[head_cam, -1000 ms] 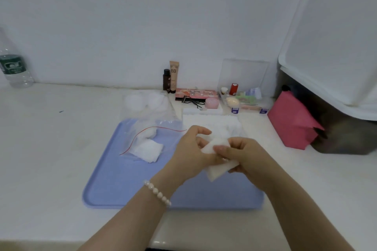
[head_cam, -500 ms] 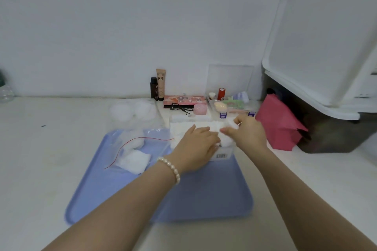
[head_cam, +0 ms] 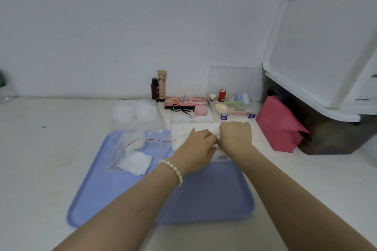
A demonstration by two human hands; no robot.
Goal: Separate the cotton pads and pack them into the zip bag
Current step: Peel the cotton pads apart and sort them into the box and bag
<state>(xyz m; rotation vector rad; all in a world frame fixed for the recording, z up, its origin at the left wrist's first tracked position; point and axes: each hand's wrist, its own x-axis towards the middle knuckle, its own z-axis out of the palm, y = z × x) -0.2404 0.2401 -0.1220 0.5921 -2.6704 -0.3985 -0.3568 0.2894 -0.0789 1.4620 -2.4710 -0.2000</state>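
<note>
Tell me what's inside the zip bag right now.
Through the clear zip bag a few white cotton pads show, lying loose near its lower end on the tray. An exact count is unclear, since they overlap.

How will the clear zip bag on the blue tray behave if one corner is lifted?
The zip bag looks like thin, wrinkled film, so it would probably flop. It holds only a few cotton pads, so it is likely light. The pads may slide inside.
</note>
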